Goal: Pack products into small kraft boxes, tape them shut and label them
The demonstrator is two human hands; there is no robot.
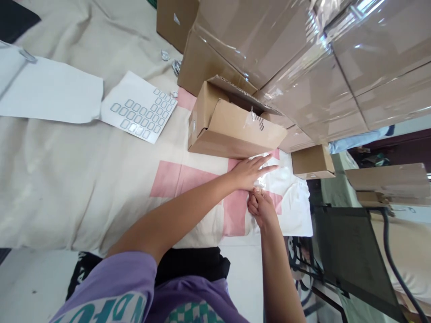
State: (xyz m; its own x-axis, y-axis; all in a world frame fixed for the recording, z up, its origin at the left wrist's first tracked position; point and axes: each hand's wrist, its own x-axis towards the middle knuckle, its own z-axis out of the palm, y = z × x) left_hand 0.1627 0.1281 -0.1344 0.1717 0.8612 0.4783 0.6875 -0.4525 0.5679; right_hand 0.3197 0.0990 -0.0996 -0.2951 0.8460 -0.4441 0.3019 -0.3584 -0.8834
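Note:
My left hand (249, 174) lies over the table in front of an open cardboard box, its fingers stretched and spread. Just below it, my right hand (261, 207) is closed, thumb and finger pinching the edge of a small clear plastic piece (260, 182). That shiny piece lies between the two hands and is partly hidden by them, so its exact kind does not show. The long cardboard box (242, 134) stands right beyond my left fingertips, its flap raised and a strip of clear tape stuck on it.
A sheet of outlined labels (116, 119) lies left of the box, beside white paper (67, 92). Tape-wrapped cartons (286, 40) are stacked behind. A smaller box (313, 162) sits at the right. Crumpled bits (176, 67) lie at the back. A dark-backed chair (350, 251) stands right.

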